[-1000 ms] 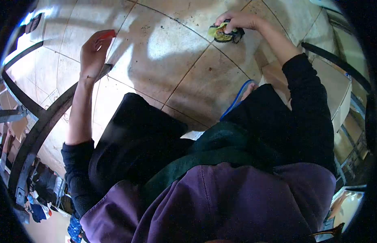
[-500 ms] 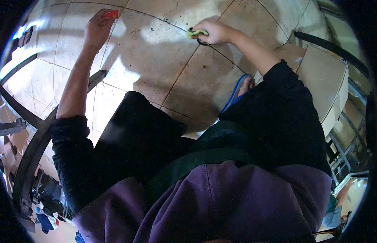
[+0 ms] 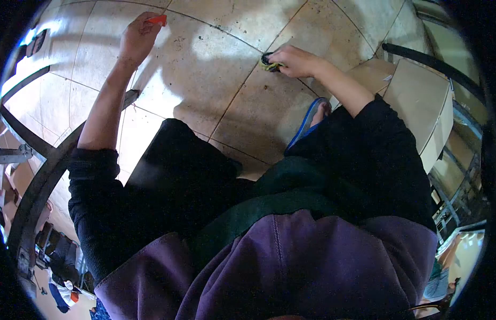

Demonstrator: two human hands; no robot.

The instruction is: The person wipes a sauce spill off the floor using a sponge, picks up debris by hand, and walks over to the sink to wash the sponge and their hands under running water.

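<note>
My left hand (image 3: 138, 41) is closed around a small red-orange object (image 3: 158, 20) that pokes out past the fingers. Its kind is hidden by the grip. Lower and to the right, my right hand (image 3: 294, 60) presses a crumpled yellow-green and black cloth-like wad (image 3: 269, 63) against the tiled floor (image 3: 226, 69). The wad lies by a dark grout line, and the tiles around it carry dark specks and stains. Fingers cover part of the wad.
A cardboard box (image 3: 416, 101) stands right of my right arm. Dark metal bars (image 3: 42, 194) curve along the left side, and another dark bar (image 3: 434, 63) is at upper right. My sandalled foot (image 3: 313, 118) rests below the right hand. Other people show at both lower edges.
My right hand has moved closer to me and slightly right with the wad, which has turned in the grip. My left hand has shifted a little to the right with the red-orange object.
</note>
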